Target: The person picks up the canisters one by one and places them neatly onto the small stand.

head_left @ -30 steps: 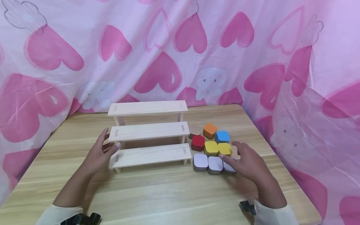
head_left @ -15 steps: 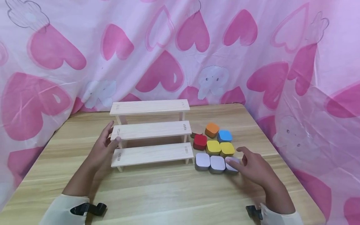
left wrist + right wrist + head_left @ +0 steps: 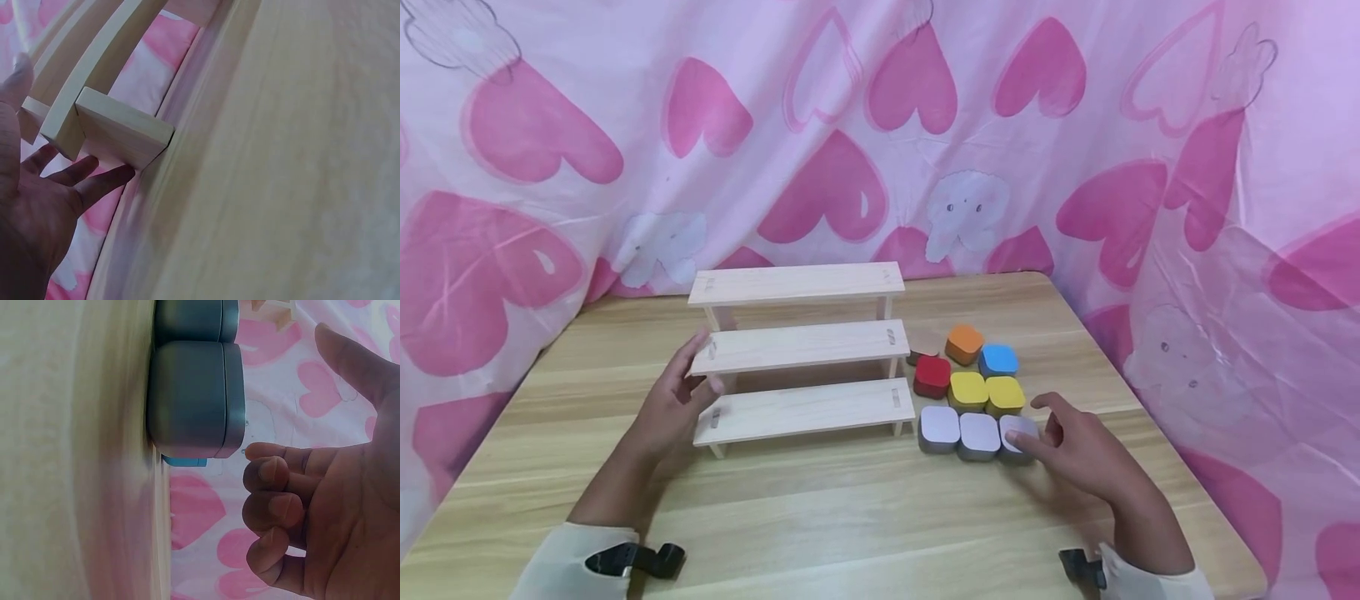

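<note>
A pale wooden three-step stand (image 3: 801, 347) stands left of the middle of the table in the head view. Beside its left end is my left hand (image 3: 666, 404), fingers spread and relaxed. In the left wrist view, the fingertips (image 3: 119, 176) lie close to a leg of the stand; contact is unclear. My right hand (image 3: 1086, 446) hovers at the right side of a small rounded box with a white top (image 3: 1017, 435). Its thumb is extended over that top and the other fingers are loosely bent. A gap shows between this hand and the grey box side (image 3: 187, 400) in the right wrist view.
Two more white-topped boxes (image 3: 958, 433) stand in the same row. Behind are two yellow boxes (image 3: 987, 392), a red one (image 3: 932, 375), a blue one (image 3: 997, 360) and an orange one (image 3: 964, 343). A heart-patterned curtain (image 3: 827, 192) hangs behind the wooden table (image 3: 850, 517).
My right hand has shifted slightly right and back from the boxes, uncovering more of the rightmost white-topped one. My left hand has stayed beside the stand with small movements.
</note>
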The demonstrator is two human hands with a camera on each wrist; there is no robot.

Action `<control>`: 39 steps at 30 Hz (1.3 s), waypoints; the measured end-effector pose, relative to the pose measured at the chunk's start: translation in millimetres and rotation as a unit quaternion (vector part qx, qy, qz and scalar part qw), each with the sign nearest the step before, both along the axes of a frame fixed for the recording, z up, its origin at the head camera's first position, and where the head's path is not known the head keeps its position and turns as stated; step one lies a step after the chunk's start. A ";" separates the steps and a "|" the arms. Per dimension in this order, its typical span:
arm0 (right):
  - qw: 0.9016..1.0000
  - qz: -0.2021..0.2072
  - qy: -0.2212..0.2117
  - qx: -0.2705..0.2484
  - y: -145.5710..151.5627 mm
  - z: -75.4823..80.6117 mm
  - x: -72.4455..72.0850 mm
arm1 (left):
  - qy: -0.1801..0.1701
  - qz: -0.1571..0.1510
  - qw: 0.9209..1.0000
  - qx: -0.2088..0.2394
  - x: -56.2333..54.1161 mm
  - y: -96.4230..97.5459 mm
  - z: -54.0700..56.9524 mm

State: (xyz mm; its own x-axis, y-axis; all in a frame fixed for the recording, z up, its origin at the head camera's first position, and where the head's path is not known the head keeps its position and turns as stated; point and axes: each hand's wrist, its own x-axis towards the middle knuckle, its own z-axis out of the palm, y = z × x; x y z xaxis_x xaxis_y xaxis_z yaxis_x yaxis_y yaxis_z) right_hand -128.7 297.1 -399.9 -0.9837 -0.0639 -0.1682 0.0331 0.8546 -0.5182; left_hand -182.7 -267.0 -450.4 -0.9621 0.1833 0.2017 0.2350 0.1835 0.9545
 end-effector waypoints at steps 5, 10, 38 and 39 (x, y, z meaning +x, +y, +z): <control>1.000 0.011 -0.003 -0.022 0.1 -1.7 -0.8 | 0.010 -0.037 0.999 0.012 1.0 -3.6 -2.4; 0.999 0.016 -0.031 -0.039 -0.5 -3.2 -2.3 | 0.024 -0.064 0.998 0.012 2.6 -10.6 -5.4; 0.996 0.050 -0.072 -0.001 7.8 -8.9 -9.1 | -0.005 -0.096 0.995 -0.005 -0.7 -15.1 -7.1; 0.996 0.051 -0.072 0.001 7.2 -8.7 -8.9 | -0.007 -0.096 0.995 -0.007 -0.6 -15.4 -7.6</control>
